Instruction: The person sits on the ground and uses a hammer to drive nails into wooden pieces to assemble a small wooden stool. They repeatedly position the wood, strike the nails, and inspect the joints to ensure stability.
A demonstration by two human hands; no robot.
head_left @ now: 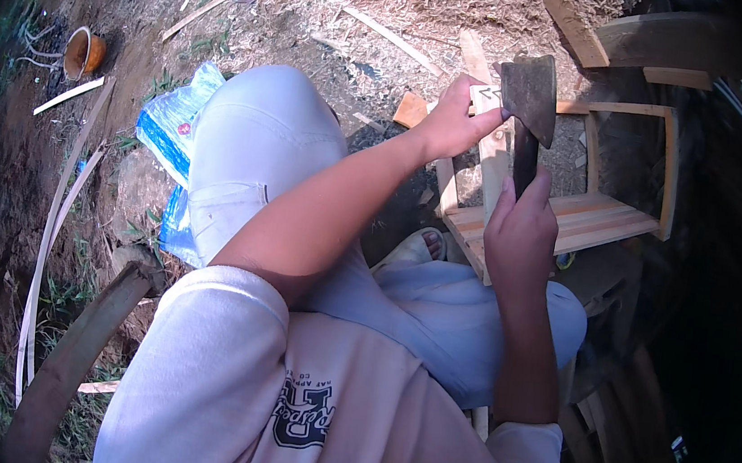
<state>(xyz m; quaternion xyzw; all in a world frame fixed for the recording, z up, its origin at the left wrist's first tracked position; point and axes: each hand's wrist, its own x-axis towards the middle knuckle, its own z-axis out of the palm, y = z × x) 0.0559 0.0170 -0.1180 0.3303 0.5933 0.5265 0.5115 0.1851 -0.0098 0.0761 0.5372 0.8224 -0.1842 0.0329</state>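
Note:
My right hand (523, 234) is wrapped around the dark handle of a hatchet (530, 95), blade upward and broad edge to the right. Just left of the blade, my left hand (455, 121) grips a pale wooden slat (493, 158) near its marked upper end. The left thumb lies close beside the hatchet head; whether they touch, I cannot tell. The slat runs down toward a wooden frame with a slatted panel (585, 220), which stands to the right of my hands. Whether the slat is joined to that frame is hidden by my right hand.
Wood shavings (413, 5) and thin strips (366, 21) litter the ground ahead. Thick timber (578, 27) juts in at the upper right. On the left are an orange bucket (85, 53), long curved strips (55, 225), a blue-and-clear plastic bag (165, 124) and a weathered beam (72, 363).

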